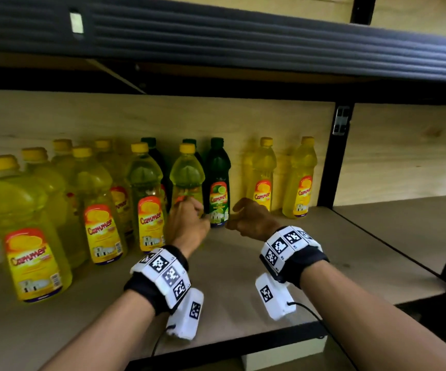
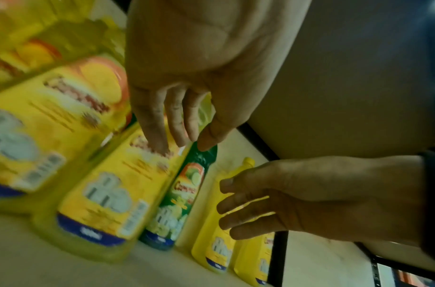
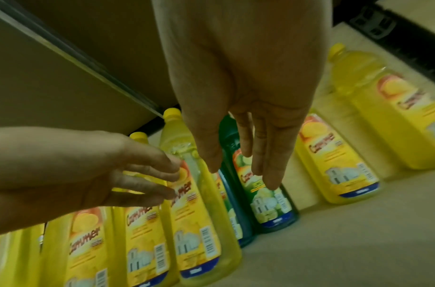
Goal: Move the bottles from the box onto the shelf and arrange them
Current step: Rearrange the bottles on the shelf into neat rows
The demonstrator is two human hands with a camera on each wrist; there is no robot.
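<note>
Left hand (image 1: 187, 223) and right hand (image 1: 252, 219): fingers relaxed, holding nothing, flanking the green lime bottle (image 1: 217, 183). Recommend grasping mid-body, keeping it upright, aligning labels forward.

Yellow bottles (image 1: 98, 210): translucent yellow, yellow caps, labels yellow and orange-red with red lettering, a white motif and a blue base band. Green bottle (image 1: 217, 183), frame centre: dark green, green cap, lime pictured on label. Shelf (image 1: 243, 277): grey-beige board, black frame, pale wood backing. Wrist bands (image 1: 163, 274): black, carrying white tiles with black square-code patterns.
</note>
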